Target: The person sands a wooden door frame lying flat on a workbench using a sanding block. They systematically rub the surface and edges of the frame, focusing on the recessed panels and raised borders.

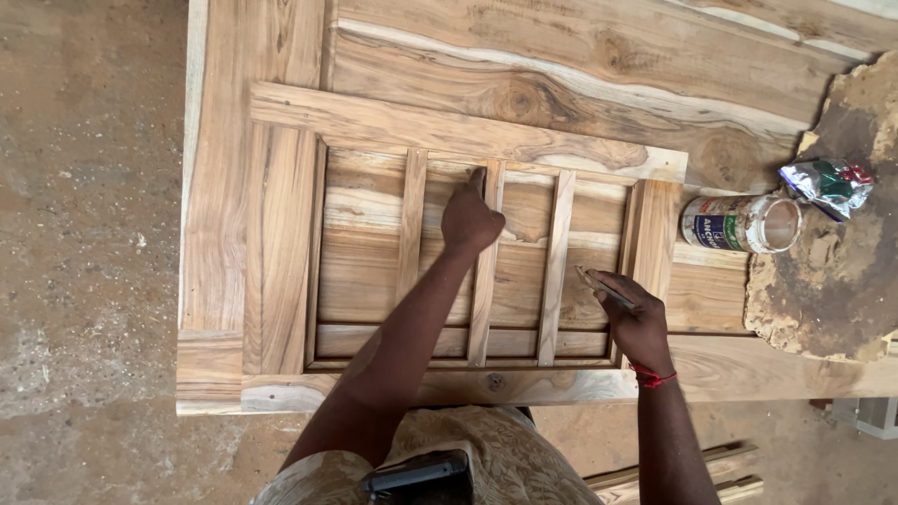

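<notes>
A wooden frame (pixel 449 131) with several upright slats lies flat on a wide wooden door panel (pixel 599 56). My left hand (pixel 470 217) rests on the middle slat (pixel 485 299), its forefinger stretched up along the slat's top end. My right hand (pixel 634 318) is closed on a thin stick-like tool (pixel 599 283) and hovers near the frame's right stile (pixel 657 238), beside the rightmost slat (pixel 556 271). A red band circles my right wrist.
A tin can (pixel 739 223) lies on its side at the right, with a crumpled foil wrapper (pixel 828 182) beyond it on a rough stained board (pixel 842 281). Bare concrete floor spreads to the left. Loose wood strips (pixel 730 472) lie on the floor at bottom right.
</notes>
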